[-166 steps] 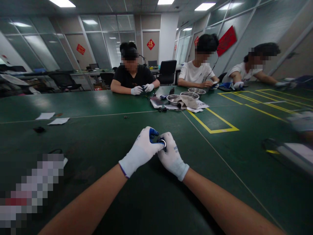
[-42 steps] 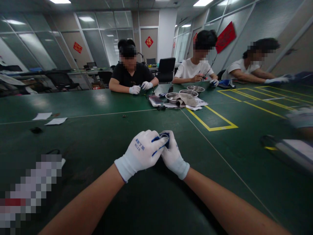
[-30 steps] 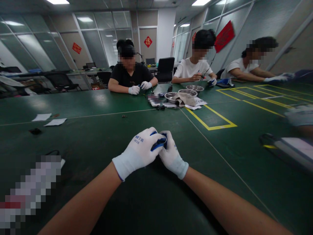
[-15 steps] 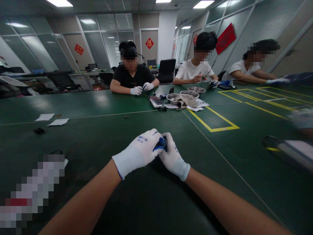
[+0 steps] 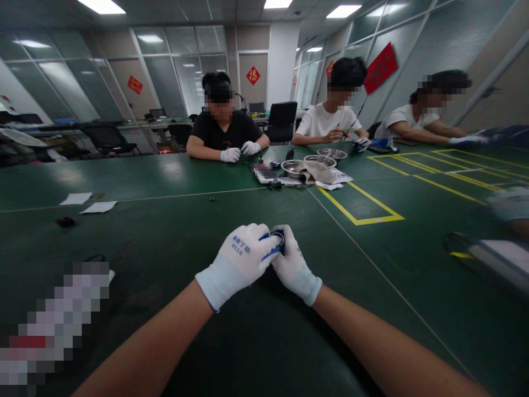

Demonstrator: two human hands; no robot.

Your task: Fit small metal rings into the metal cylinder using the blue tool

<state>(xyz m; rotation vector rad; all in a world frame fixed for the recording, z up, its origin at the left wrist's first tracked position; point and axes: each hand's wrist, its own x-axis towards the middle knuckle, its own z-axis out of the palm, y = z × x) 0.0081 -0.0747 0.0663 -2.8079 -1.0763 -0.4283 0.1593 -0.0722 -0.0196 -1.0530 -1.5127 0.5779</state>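
Observation:
Both my hands wear white gloves with blue palms and meet over the green table. Between them is a small, dark, round thing with a pale ring-like rim (image 5: 280,237), mostly covered by fingers, so I cannot make out its kind. My left hand (image 5: 244,255) is closed, its fingertips pressed on the rim from the left. From the right, my right hand (image 5: 291,260) wraps round the same round thing and holds it; most of its fingers are hidden behind it.
Across the green table (image 5: 165,242) sit three people, at least two in gloves. Metal bowls (image 5: 292,167), a grey cloth (image 5: 318,172) and papers lie ahead. White papers (image 5: 98,207) and a small black object (image 5: 66,221) are left. A blurred gloved hand (image 5: 510,201) shows at right.
My left hand has turned slightly and shifted a little right and down, its fingers now reaching over the rim. My right hand has barely moved and keeps its hold.

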